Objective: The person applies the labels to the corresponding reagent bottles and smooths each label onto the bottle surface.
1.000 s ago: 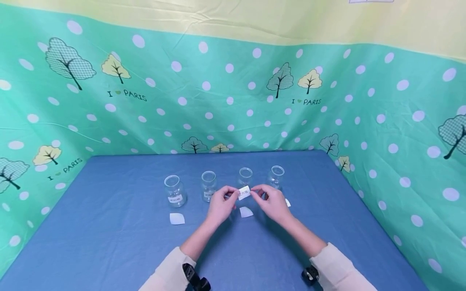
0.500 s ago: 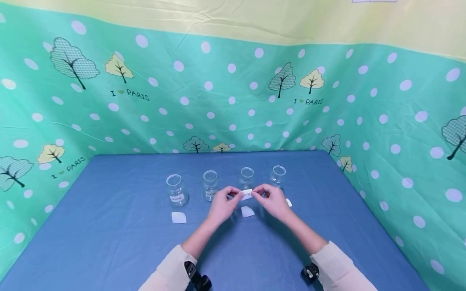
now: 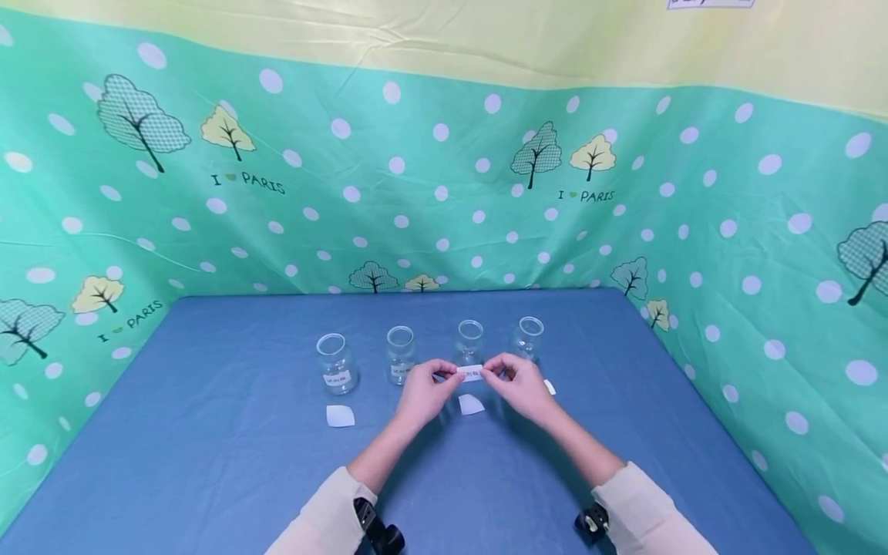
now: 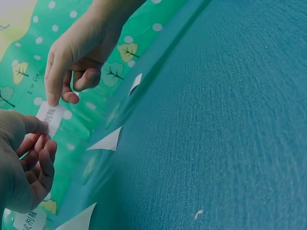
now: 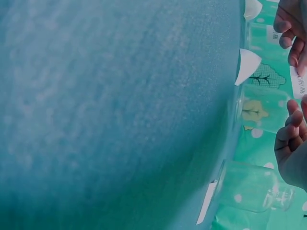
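A white label [image 3: 470,373] with printed characters is stretched level between both hands. My left hand [image 3: 425,389] pinches its left end and my right hand [image 3: 523,388] pinches the right end between thumb and finger. Directly behind it stands the third glass jar [image 3: 469,333], upright and open-topped; whether the label touches the glass I cannot tell. In the left wrist view the label [image 4: 50,118] shows its print between the two hands. A curled piece of white paper [image 3: 471,405] lies on the table just in front of that jar.
Two jars at left, the first [image 3: 335,359] and second [image 3: 400,351], carry similar labels. A fourth jar [image 3: 529,336] stands at right, partly behind my right hand. More white paper pieces [image 3: 340,416] lie on the blue tablecloth [image 3: 208,432]. A patterned curtain [image 3: 416,193] hangs behind.
The label was tilted upward to the right a second ago; it has been turned nearly level and lowered slightly to the front of the third jar. Both hands keep their pinch.
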A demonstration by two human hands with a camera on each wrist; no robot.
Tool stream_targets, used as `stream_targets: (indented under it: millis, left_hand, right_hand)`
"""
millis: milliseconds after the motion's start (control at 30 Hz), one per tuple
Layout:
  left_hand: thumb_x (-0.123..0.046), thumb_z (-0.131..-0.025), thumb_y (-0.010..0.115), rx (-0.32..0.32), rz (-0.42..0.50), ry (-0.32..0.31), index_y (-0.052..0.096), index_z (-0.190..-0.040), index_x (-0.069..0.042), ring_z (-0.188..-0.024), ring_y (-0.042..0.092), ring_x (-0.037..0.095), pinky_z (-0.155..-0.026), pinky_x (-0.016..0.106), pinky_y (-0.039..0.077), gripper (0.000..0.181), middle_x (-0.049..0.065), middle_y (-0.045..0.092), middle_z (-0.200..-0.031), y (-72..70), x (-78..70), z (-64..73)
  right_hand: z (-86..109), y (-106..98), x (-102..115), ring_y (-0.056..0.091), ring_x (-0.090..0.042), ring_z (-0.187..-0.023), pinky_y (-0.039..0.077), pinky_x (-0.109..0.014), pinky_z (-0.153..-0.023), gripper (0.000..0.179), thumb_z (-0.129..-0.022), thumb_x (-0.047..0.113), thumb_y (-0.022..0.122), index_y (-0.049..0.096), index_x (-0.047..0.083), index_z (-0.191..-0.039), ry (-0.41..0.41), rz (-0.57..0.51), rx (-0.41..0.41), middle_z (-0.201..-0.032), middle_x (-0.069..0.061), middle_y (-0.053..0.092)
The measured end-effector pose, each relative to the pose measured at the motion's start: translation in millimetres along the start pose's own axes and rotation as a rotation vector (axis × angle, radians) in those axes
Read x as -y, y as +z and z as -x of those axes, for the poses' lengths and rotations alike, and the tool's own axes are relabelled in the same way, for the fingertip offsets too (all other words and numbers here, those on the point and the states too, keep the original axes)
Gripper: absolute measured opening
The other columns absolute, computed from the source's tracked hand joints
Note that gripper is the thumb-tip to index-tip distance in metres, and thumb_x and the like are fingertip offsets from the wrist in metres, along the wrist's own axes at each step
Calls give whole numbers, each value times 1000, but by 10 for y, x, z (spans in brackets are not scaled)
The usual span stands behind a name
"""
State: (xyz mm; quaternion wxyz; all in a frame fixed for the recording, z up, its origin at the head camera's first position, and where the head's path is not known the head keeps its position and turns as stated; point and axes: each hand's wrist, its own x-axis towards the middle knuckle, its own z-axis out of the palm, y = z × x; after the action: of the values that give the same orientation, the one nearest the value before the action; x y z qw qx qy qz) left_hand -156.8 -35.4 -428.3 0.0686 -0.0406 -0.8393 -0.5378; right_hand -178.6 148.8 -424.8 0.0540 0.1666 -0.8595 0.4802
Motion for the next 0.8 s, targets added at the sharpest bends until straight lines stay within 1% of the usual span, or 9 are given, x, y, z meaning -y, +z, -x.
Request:
stream_targets:
  millis: [100, 233, 333, 433, 667, 800]
  left_hand:
    - [-20, -83, 69, -13, -21, 1, 71, -87, -4, -65, 55, 9, -59, 21, 46, 16, 8, 69, -81, 9, 3, -4]
    - [-20, -82, 70, -27, -56, 10, 72, -86, -5, -64, 55, 8, -58, 20, 46, 16, 7, 69, -80, 25, 9, -11]
    - [-21, -82, 70, -31, -78, 12, 72, -86, -5, -64, 55, 8, -58, 20, 45, 16, 7, 70, -80, 43, 15, -22]
    - [-20, -82, 70, -37, -91, 13, 72, -86, -6, -64, 54, 7, -59, 20, 45, 15, 6, 70, -80, 60, 23, -33]
    - [-21, -82, 70, -40, -118, -4, 72, -86, -8, -63, 53, 7, -58, 22, 44, 14, 5, 69, -81, 88, 32, -56]
    - [-23, -82, 69, -48, -132, -22, 72, -86, -10, -62, 52, 7, -58, 22, 43, 14, 3, 69, -81, 110, 34, -77]
  right_hand:
    - [-5, 5, -22, 46, -3, -57, 41, -18, -53, 8, -83, 14, 70, 69, 6, -85, 7, -14, 2, -82, -10, 68]
    - [-16, 22, -36, 47, -3, -58, 40, -16, -55, 10, -83, 13, 70, 69, 4, -88, 42, -18, 9, -84, -12, 68]
    - [-25, 29, -35, 47, -6, -59, 39, -15, -55, 10, -84, 9, 69, 69, 1, -89, 70, -21, 16, -85, -15, 68]
    - [-35, 35, -35, 48, -8, -60, 39, -14, -55, 10, -84, 7, 68, 68, -2, -89, 78, -27, 17, -84, -18, 67]
    - [-68, 64, -109, 48, -5, -60, 41, -16, -56, 9, -83, 12, 70, 69, 3, -86, 79, -47, -21, -78, -11, 67]
    - [-86, 74, -153, 49, -6, -58, 42, -18, -56, 9, -82, 12, 71, 69, 3, -85, 73, -64, -30, -73, -9, 65]
